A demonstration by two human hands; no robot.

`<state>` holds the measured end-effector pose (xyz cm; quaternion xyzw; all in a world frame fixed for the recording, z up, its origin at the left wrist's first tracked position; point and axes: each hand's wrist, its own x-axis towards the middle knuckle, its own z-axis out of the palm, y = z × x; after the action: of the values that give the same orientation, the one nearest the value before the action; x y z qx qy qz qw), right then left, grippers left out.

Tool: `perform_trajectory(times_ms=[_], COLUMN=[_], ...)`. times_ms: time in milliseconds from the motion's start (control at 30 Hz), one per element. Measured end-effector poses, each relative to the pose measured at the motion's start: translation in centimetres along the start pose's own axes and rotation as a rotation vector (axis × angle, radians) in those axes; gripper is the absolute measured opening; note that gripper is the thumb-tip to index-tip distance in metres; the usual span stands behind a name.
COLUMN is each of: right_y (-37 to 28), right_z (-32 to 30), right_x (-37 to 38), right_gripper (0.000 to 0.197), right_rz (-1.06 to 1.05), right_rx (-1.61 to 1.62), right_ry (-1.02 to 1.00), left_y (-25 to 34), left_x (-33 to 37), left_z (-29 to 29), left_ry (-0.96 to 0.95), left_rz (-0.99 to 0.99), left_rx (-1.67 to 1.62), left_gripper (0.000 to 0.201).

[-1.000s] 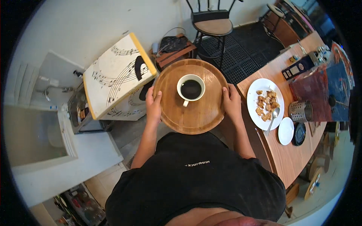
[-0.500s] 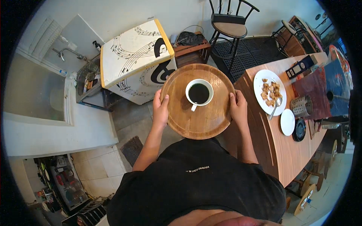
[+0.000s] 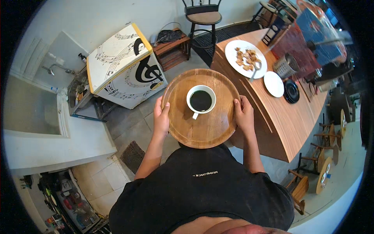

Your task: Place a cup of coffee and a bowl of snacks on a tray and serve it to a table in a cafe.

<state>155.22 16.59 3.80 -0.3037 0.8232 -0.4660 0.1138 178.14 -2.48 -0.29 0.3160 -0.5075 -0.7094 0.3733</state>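
Observation:
A round wooden tray [image 3: 183, 128] is held level in front of me between both hands. My left hand [image 3: 161, 117] grips its left rim, thumb on top and fingers hidden beneath. At the right rim, my right hand [image 3: 244, 114] holds it the same way. On the tray, a little above its middle, stands a white cup [image 3: 191, 107] with dark liquid inside, its handle pointing toward me.
To my right is a wooden counter [image 3: 288, 124] with a plate of food pieces and a spoon [image 3: 237, 68], a small white plate [image 3: 274, 84], black saucers [image 3: 291, 91] and a perforated metal holder [image 3: 285, 66]. A music-note-patterned cabinet [image 3: 117, 50] stands ahead left; a stool [image 3: 203, 18] stands beyond.
My view has shifted, so the counter, cabinet and stool appear further up and left, and more chairs show at the right. Both hands keep hold of the tray with the cup on it.

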Motion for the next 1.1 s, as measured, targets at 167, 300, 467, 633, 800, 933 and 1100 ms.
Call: perform_trajectory(times_ms=[167,300,467,633,800,933,1100], right_y=[2.2,6.5,10.6,13.0,15.3,15.9,16.1], right_z=[-6.5,-11.4,-17.6,-22.9,-25.5,-27.3,-27.9], right_x=[-4.2,-7.4,-11.6,-15.9,-19.1,-21.1,-22.7], right_gripper=[0.026,0.027,0.025,0.021,0.022,0.023,0.025], right_rz=[0.035,0.001,0.088,0.199,0.240,0.332,0.388], right_rx=[-0.061,-0.021,-0.035,-0.033,-0.006,-0.024,-0.050], right_ry=[0.093,0.167,0.251,0.346,0.500,0.577,0.692], left_y=[-1.3,-3.9,-6.6,-7.5,-9.3,-10.0,-11.0], left_x=[-3.3,-6.0,-10.2,-13.7,-13.9,-13.9,-13.2], left_z=[5.6,9.9,15.9,21.7,25.5,28.7,31.1], left_ry=[-0.088,-0.158,-0.220,-0.313,-0.457,-0.588,-0.712], left_rz=[0.006,-0.018,-0.071,-0.138,-0.148,-0.161,-0.171], left_rx=[0.055,0.046,0.067,0.082,0.104,0.107,0.151], left_gripper=[0.032,0.032,0.032,0.034,0.032,0.030,0.030])
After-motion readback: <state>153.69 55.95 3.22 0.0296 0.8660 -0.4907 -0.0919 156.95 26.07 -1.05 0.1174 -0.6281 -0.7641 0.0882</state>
